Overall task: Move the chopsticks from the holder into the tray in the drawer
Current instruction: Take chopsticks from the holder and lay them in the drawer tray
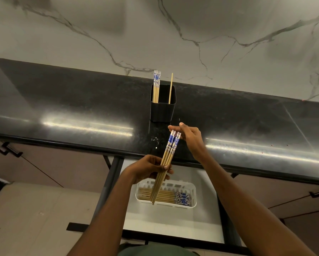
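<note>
Black polished counter (81,111) under a white wall with grey marble veins (191,37). Brown cabinet fronts with dark handles below, left and right.

Black square holder (162,108) stands upright on the counter, close to the wall. Inside it: a small group of blue-and-white patterned chopsticks (156,84) against the left side, and one plain bamboo stick (171,89) leaning at the right side, apart from the group.

Open drawer (173,220) below the counter edge, with a white floor. White slotted tray (192,189) sits in it. A layer of chopsticks (180,197) lies flat in the tray, patterned ends to the right.

Left hand (147,169) is wrapped round the middle of a bundle of chopsticks (170,150), fingers curled, thumb across the front. The bundle is held steeply in the air, patterned ends up and away, bare tips down over the tray.

Right hand (190,139) is over the counter edge, at the bundle's patterned top ends, thumb raised, fingers reaching behind the tops. Cannot tell whether it pinches them or only touches.
</note>
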